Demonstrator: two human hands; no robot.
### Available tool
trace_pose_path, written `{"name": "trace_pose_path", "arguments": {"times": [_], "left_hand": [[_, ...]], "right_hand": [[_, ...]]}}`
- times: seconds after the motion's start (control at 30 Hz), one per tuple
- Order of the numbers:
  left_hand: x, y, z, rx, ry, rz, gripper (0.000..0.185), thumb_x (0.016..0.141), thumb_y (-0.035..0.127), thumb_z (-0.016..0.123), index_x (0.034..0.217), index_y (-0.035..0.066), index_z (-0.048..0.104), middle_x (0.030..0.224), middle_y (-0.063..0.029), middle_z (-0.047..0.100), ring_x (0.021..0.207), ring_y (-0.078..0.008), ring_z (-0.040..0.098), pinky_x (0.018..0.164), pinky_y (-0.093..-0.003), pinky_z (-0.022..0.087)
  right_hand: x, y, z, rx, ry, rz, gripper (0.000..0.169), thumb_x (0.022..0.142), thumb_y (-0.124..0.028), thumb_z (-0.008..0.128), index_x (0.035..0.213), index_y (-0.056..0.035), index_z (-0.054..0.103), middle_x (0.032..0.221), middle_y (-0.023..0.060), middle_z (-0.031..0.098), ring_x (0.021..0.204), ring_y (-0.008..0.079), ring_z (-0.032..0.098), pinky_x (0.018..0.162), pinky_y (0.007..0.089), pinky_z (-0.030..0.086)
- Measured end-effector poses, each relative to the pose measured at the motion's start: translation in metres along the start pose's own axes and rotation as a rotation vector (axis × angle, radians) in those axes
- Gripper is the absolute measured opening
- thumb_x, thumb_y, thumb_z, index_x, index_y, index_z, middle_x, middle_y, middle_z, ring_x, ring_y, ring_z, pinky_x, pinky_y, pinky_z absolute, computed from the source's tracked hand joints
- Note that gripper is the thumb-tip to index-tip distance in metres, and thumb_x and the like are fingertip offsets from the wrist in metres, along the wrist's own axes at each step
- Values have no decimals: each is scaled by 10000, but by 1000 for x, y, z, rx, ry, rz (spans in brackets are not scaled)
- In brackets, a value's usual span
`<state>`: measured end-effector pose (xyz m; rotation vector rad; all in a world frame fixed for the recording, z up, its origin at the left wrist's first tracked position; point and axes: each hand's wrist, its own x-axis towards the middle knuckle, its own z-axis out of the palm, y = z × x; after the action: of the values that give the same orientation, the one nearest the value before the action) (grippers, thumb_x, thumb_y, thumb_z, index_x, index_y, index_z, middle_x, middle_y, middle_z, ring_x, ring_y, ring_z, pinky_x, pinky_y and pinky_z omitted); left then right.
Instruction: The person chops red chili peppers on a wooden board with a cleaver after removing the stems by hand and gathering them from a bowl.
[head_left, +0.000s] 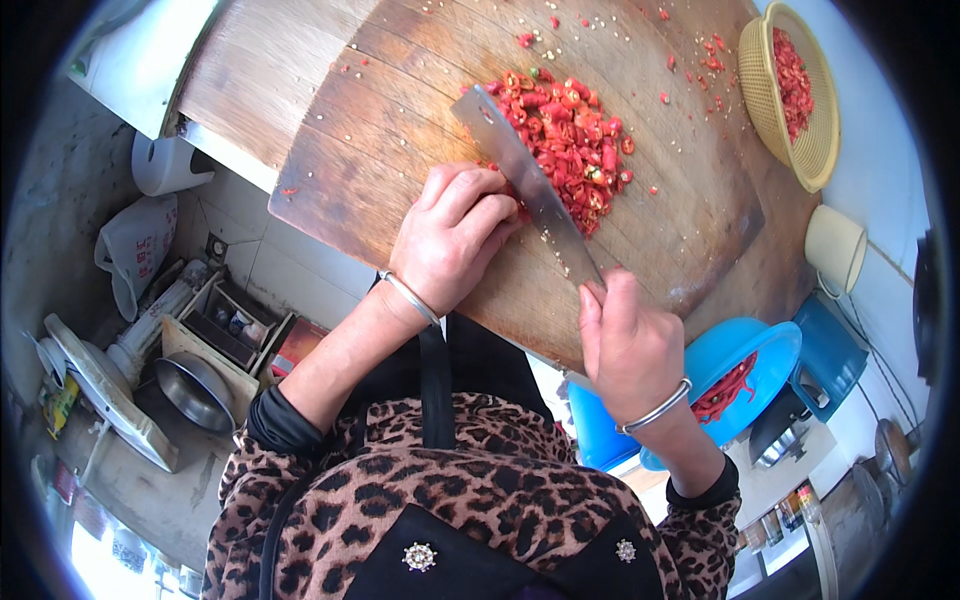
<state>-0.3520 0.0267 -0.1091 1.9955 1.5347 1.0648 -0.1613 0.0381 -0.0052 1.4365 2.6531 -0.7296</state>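
My right hand (630, 337) grips the handle of a Chinese cleaver (529, 176), its blade slanting up and left over a large wooden cutting board (375, 165). Against the blade's left side rest the curled fingers of my left hand (457, 225); a bit of red chili shows at its fingertips, mostly hidden by fingers and blade. To the right of the blade lies a pile of chopped red chilies (577, 142). Seeds and small chili pieces are scattered over the board.
A yellow plastic colander (821, 142) with chopped chilies stands at upper right. Below it are a cream mug (834, 247), a blue pitcher (832, 360) and a blue basin (776, 352) holding whole red chilies. A steel bowl (195, 394) is at lower left.
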Motion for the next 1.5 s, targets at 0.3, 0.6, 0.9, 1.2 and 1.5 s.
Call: {"name": "trace_pose_path", "arguments": {"times": [0.3,0.6,0.9,1.2,1.5], "left_hand": [[-1,1,-2,-6,-42,15,219,702,92,725,894,52,626,1012,-75,581,992,-271,560,823,-361,515],[1,5,-12,-18,-102,13,283,658,11,734,915,55,625,1022,-80,600,964,-286,570,818,-378,496],[-7,-2,-8,-13,-67,21,254,685,57,712,924,43,625,1032,-76,581,996,-267,564,835,-352,509],[-5,1,-13,-33,-97,22,275,669,29,712,933,45,636,1033,-94,591,982,-292,568,836,-372,496],[-8,-3,-11,-10,-4,33,279,637,4,733,898,45,642,979,-95,582,919,-288,572,772,-363,488]], "right_hand": [[31,-4,17,-43,70,-32,206,880,-91,624,1012,-5,490,697,134,649,587,310,649,492,396,494],[9,4,3,42,184,-47,141,886,-106,619,963,-45,517,591,75,553,497,246,598,449,360,461],[5,-11,-2,-56,-36,7,212,876,-80,629,1008,12,492,684,151,635,586,309,649,485,390,492],[35,-6,25,4,175,-16,171,887,-110,604,969,-45,470,627,92,575,537,268,625,450,374,481],[-2,-7,4,53,107,-37,125,896,-107,604,930,-53,496,576,72,530,480,242,584,439,347,470]]}}
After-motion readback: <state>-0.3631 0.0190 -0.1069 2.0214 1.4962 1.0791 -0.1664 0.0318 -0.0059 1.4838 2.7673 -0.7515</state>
